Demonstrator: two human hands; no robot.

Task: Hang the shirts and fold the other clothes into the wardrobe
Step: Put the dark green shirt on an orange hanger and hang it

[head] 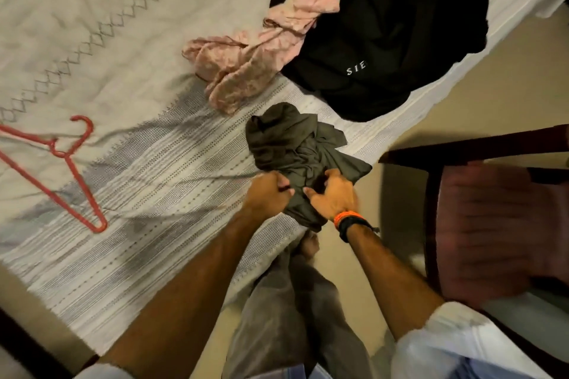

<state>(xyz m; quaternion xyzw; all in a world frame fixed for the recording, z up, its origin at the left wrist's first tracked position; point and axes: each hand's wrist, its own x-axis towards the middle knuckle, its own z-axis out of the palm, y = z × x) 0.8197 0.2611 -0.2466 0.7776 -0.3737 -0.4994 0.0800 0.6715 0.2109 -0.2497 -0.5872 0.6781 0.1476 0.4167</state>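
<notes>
- Olive garment (295,144) sits bunched at the bed (147,163) edge, nearest you; your left hand (269,191) and right hand (334,194) both pinch its near hem.
- Tangled: pulling now likely drags it off the bed edge.
- Pink cloth (258,49) and black garment (394,40) lie farther up the bed; red hanger (72,169) well left — a reach.

Lay bunched at the bed's near right edge: an olive-grey garment (295,144), crumpled, its near end gripped by both hands. Sprawled beyond it, a crumpled pink garment (255,55) overlapping a black garment (400,40) with white lettering. Rested flat at far left, a red hanger (72,169).
</notes>
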